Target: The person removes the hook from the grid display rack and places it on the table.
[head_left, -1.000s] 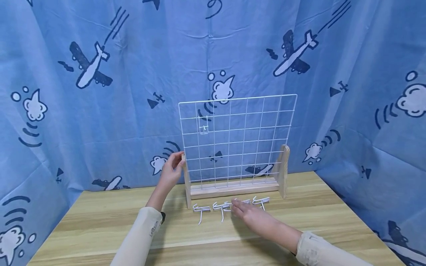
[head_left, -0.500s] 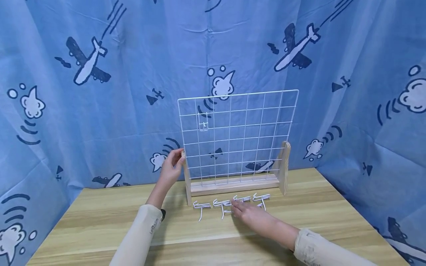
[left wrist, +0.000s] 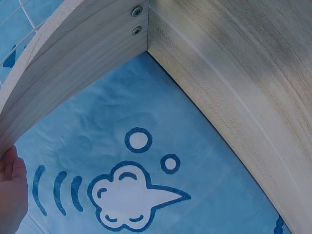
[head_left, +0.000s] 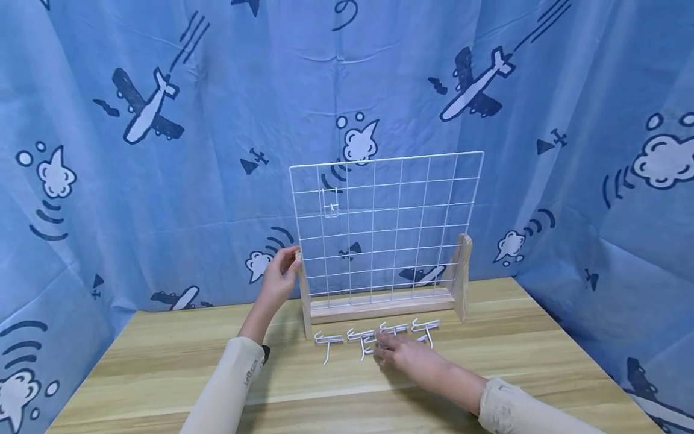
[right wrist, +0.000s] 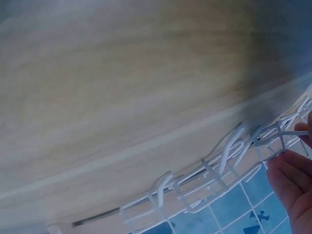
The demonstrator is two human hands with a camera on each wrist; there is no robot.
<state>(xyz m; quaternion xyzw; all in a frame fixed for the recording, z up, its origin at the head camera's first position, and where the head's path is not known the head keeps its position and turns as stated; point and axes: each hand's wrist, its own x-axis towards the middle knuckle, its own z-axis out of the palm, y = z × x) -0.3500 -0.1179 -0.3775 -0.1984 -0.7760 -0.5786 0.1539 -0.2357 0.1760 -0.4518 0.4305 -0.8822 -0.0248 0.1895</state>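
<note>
My left hand (head_left: 278, 276) grips the top of the left wooden upright (head_left: 305, 304) of a stand. That upright (left wrist: 73, 73) shows from its outer side in the left wrist view, fingertips at its edge. A white wire grid panel (head_left: 387, 159) stands upright in the stand. In front of it, my right hand (head_left: 406, 354) pinches a white wire hook (right wrist: 278, 136) between thumb and fingers, low over the table. Part of that hook is hidden behind the fingers. Other white hooks (head_left: 329, 339) lie in a row beside the hand.
One white hook (head_left: 331, 210) hangs on the grid's upper left. The stand's right upright (head_left: 462, 280) and wooden base bar (head_left: 382, 310) sit on the wood-grain table (head_left: 179, 367). A blue curtain (head_left: 217, 181) with plane prints encloses the table behind and at the sides.
The right hand's fingers, which lay over the hooks, have drawn back slightly and bent around one hook, which now shows at the fingertips. The left hand keeps its place on the upright.
</note>
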